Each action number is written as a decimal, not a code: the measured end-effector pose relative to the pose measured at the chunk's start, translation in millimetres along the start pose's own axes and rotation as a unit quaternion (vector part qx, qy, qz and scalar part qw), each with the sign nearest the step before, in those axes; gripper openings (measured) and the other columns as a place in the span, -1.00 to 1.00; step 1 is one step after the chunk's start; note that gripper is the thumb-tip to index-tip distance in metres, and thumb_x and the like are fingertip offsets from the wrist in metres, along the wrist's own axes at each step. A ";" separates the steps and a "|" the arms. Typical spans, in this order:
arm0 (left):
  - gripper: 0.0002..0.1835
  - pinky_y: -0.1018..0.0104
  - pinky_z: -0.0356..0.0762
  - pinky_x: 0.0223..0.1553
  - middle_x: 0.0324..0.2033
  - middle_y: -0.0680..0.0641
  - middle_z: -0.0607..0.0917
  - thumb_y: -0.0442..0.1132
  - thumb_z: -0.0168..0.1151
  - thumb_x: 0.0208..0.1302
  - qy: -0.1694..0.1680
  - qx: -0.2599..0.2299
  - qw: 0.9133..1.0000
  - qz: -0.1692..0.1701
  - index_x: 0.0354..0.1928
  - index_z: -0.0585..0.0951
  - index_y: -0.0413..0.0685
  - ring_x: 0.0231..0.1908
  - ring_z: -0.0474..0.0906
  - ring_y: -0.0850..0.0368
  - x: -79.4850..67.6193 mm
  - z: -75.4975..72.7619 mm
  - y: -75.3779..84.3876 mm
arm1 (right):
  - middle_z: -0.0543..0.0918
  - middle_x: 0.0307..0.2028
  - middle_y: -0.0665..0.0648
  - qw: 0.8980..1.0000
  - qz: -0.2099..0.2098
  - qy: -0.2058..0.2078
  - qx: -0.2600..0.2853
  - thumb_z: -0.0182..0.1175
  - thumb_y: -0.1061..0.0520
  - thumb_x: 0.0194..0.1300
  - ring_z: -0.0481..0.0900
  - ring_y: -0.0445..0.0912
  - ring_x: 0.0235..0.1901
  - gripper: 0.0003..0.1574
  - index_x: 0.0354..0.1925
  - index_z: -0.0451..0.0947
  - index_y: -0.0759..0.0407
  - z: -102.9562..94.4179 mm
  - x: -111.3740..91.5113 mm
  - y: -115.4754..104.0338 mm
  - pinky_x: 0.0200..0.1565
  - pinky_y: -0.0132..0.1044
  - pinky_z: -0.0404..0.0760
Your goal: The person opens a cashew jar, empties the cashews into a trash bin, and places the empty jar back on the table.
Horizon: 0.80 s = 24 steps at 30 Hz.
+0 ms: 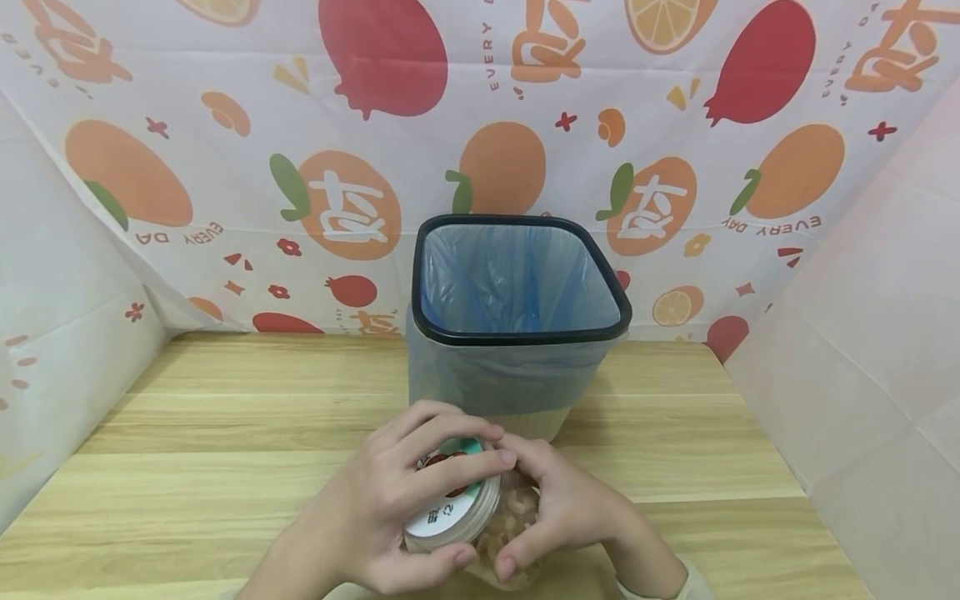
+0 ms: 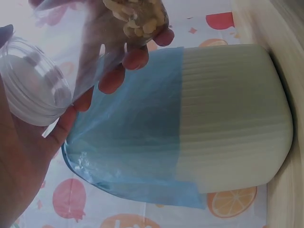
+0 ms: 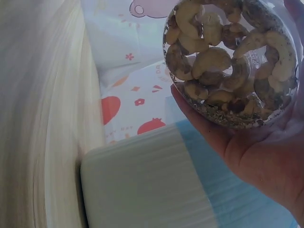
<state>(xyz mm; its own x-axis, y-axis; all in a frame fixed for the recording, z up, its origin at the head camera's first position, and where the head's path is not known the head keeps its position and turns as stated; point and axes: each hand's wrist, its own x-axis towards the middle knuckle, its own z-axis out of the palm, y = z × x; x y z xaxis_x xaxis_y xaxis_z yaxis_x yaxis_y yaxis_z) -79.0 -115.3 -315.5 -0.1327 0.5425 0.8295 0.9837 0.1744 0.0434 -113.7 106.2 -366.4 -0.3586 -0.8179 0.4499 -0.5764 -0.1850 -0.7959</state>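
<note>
Head view, lower centre of the frame: left hand (image 1: 382, 496) curls round the lid (image 1: 444, 518), right hand (image 1: 573, 493) clasps the cashew jar (image 1: 517, 505); lid-turning seems underway, the next twist needing a steady jar.

Two hands on the near side — one left hand (image 1: 382, 496), one right hand (image 1: 573, 500) — with one clear jar (image 1: 497, 527) between them, bearing one round label (image 1: 441, 522). Inside, more than a dozen cashews (image 3: 211, 64), too overlapped to count exactly. Farther back — one bin (image 2: 230, 118), one black rim (image 1: 525, 337), one blue bag (image 1: 510, 379). One wooden table (image 1: 225, 475); one far fruit-print backdrop (image 1: 420, 150).
</note>
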 end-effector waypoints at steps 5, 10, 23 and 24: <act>-0.49 0.28 0.57 -0.07 0.00 -0.16 0.64 0.10 0.13 0.32 0.014 0.007 1.000 0.004 0.10 0.65 -0.13 -0.03 0.55 0.00 4.4 0.1 -0.4 | 0.63 0.11 0.13 1.000 -0.003 0.005 -0.010 0.39 -0.32 0.15 0.62 -0.08 0.07 0.05 0.36 0.26 0.19 0.2 0.7 -1.1 0.13 -0.16 0.61; -0.50 0.24 0.59 -0.15 -0.04 -0.12 0.66 0.13 0.08 0.36 0.026 0.049 0.998 -0.027 0.05 0.67 -0.10 -0.09 0.55 0.02 1.8 1.1 -3.1 | 0.60 0.14 0.04 0.996 0.024 0.060 -0.059 0.52 -0.20 0.05 0.60 -0.13 0.03 0.16 0.46 0.19 0.08 5.7 1.0 -3.4 0.06 -0.22 0.63; -0.45 0.16 0.55 0.00 0.12 -0.08 0.62 0.21 0.05 0.38 0.009 0.058 0.994 -0.090 0.18 0.63 0.00 0.06 0.52 -0.01 -3.9 0.3 -3.3 | 0.60 0.16 -0.02 0.985 0.054 0.116 -0.116 0.64 -0.09 -0.11 0.62 -0.12 0.07 0.24 0.45 0.23 0.05 10.0 2.7 -3.5 0.13 -0.22 0.60; -0.44 0.13 0.55 0.05 0.14 -0.11 0.61 0.21 0.04 0.38 0.011 0.049 0.996 -0.078 0.19 0.62 -0.01 0.09 0.51 -0.05 -3.5 -0.2 -4.0 | 0.61 0.15 -0.01 0.987 0.048 0.109 -0.109 0.60 -0.15 -0.07 0.62 -0.12 0.06 0.21 0.45 0.23 0.05 9.1 2.1 -2.7 0.12 -0.21 0.61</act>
<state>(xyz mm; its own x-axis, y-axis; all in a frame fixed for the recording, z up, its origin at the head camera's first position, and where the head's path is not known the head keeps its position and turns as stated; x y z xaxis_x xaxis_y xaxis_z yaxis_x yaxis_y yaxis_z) -82.4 -118.1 -318.5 -0.2799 0.4847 0.8287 0.9345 0.3354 0.1194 -106.2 100.0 -367.0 -0.5551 -0.6848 0.4721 -0.6677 0.0286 -0.7438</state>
